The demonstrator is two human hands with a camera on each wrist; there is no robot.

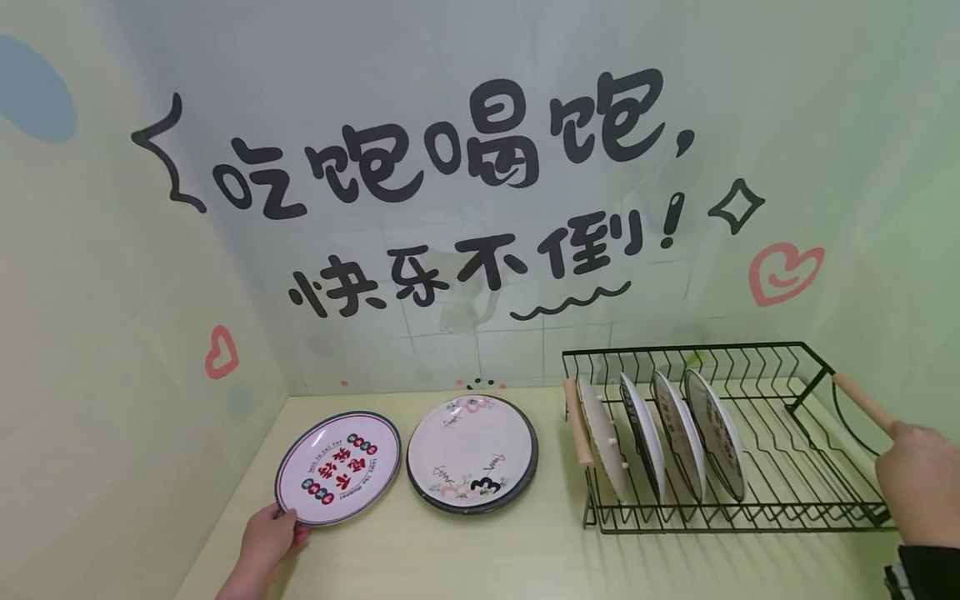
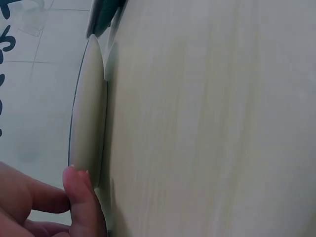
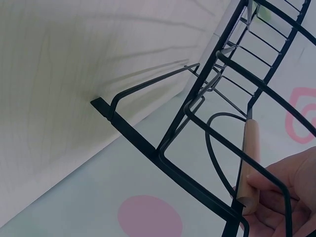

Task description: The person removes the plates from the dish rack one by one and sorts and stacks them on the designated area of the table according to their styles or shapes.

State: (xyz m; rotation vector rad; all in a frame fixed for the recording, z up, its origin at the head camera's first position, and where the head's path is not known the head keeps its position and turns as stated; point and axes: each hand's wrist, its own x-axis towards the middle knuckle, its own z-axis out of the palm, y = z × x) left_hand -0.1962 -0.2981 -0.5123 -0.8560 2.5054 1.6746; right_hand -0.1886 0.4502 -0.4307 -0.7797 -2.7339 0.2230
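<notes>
At the left, a white plate (image 1: 337,468) with red writing and a dark-striped rim is pinched at its near-left edge by my left hand (image 1: 267,537). The left wrist view shows this plate (image 2: 88,111) nearly edge-on, close over the tabletop, with the fingers (image 2: 83,197) at its rim. My right hand (image 1: 921,479) grips the right wooden handle (image 1: 862,400) of a black wire dish rack (image 1: 780,518). Seen from the right wrist, fingers and thumb wrap around that handle (image 3: 251,163). Several plates (image 1: 678,433) stand upright in the rack's left half.
A white plate (image 1: 472,450) with flower drawings lies between the left plate and the rack, a dark rim showing beneath it. The rack's left wooden handle (image 1: 577,423) leans near the first plate. Behind the pale wooden table (image 1: 465,558) hangs a printed backdrop (image 1: 450,67).
</notes>
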